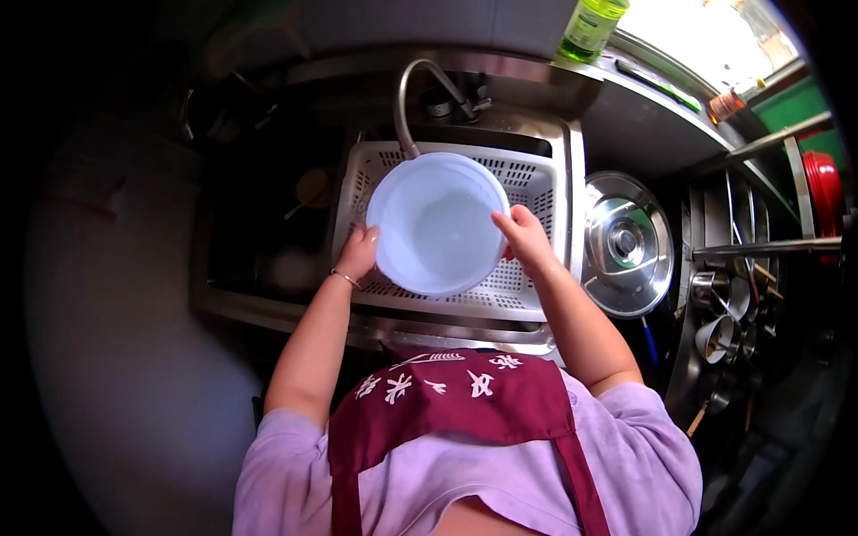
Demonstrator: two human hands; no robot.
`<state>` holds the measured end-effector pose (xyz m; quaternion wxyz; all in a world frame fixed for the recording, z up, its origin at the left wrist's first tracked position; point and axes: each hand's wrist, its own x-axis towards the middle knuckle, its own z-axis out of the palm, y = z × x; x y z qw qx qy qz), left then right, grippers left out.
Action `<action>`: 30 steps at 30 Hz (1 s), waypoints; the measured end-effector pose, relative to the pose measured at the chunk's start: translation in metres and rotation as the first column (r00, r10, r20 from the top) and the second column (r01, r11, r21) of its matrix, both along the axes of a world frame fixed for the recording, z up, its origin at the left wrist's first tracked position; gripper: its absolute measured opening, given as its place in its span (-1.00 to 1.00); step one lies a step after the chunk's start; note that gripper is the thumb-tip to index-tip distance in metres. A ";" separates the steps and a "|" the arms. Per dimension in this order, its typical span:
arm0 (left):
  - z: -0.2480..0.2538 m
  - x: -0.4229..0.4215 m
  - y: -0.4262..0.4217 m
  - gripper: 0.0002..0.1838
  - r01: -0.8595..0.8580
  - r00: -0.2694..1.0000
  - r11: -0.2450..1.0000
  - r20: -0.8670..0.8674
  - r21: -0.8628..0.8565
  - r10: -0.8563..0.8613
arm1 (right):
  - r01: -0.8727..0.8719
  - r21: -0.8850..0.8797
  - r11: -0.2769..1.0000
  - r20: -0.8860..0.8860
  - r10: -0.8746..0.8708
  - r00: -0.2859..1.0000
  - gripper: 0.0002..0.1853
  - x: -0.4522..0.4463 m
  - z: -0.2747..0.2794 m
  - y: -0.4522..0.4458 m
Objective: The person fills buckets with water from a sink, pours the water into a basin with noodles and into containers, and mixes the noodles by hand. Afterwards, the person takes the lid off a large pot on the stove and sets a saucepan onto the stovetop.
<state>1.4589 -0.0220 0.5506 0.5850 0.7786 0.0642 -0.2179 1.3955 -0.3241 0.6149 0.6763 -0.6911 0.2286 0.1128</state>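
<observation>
A round, pale blue-white basin [438,223] is held between both hands above a white slotted plastic basket [527,295] in the sink. On its left rim my left hand [359,252] is closed, with a bracelet at the wrist. My right hand [525,237] grips the right rim, thumb on the edge and fingers partly hidden beneath. The curved metal faucet [404,107] arches down to the basin's back edge. Whether water runs from it, I cannot tell. The basin's inside looks smooth, and a slightly darker round area shows in it.
Right of the sink lies a round metal lid [623,239]. A green bottle [592,31] stands on the window ledge. Farther right, a metal rack [769,246] is near red bowls [820,192] and several pots. A dark second basin [268,214] lies left.
</observation>
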 end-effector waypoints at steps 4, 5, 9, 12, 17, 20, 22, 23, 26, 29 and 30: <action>-0.011 -0.001 -0.002 -0.68 0.039 0.965 0.998 0.261 -0.046 -0.026 | 0.029 0.024 0.999 -0.016 -0.028 0.999 -0.70 -0.002 -0.003 -0.005; -0.006 -0.003 -0.006 -0.68 0.034 0.974 0.998 0.224 -0.047 -0.023 | 0.024 0.024 0.999 -0.018 -0.023 1.000 -0.70 -0.002 -0.004 -0.007; 0.010 -0.007 -0.016 -0.66 0.040 0.989 0.999 0.141 0.037 -0.045 | 0.027 0.026 0.999 -0.002 -0.027 1.000 -0.72 -0.006 -0.013 -0.014; 0.020 -0.010 -0.023 -0.68 0.015 0.991 1.000 0.136 0.019 -0.017 | 0.036 0.040 0.999 0.005 -0.036 0.999 -0.75 -0.008 -0.018 -0.018; -0.001 -0.005 -0.024 -0.72 -0.020 0.991 0.998 0.128 -0.055 0.027 | 0.045 0.068 0.997 0.014 -0.046 0.999 -0.82 -0.008 -0.023 -0.022; 0.005 -0.003 -0.029 -0.73 -0.024 0.989 0.998 0.141 -0.064 0.033 | 0.041 0.102 0.994 0.044 -0.046 0.998 -0.83 -0.007 -0.025 -0.029; 0.016 -0.007 -0.034 -0.74 -0.014 0.996 0.998 0.092 -0.065 0.020 | 0.038 0.116 0.993 0.059 -0.045 0.997 -0.83 -0.006 -0.023 -0.036; 0.020 -0.009 -0.037 -0.74 -0.019 0.993 0.994 0.115 -0.103 0.031 | 0.037 0.130 0.991 0.074 -0.047 0.996 -0.83 -0.005 -0.021 -0.038; 0.043 -0.016 -0.046 -0.76 -0.029 0.992 0.987 0.118 -0.156 0.048 | 0.046 0.170 0.984 0.111 -0.066 0.992 -0.84 -0.006 -0.012 -0.048; 0.069 -0.025 -0.057 -0.77 -0.050 0.990 0.972 0.118 -0.228 0.079 | 0.052 0.192 0.980 0.149 -0.081 0.985 -0.84 -0.009 0.010 -0.053; 0.079 -0.028 -0.060 -0.77 -0.045 0.993 0.973 0.099 -0.228 0.069 | 0.041 0.185 0.982 0.155 -0.071 0.985 -0.84 -0.011 0.015 -0.056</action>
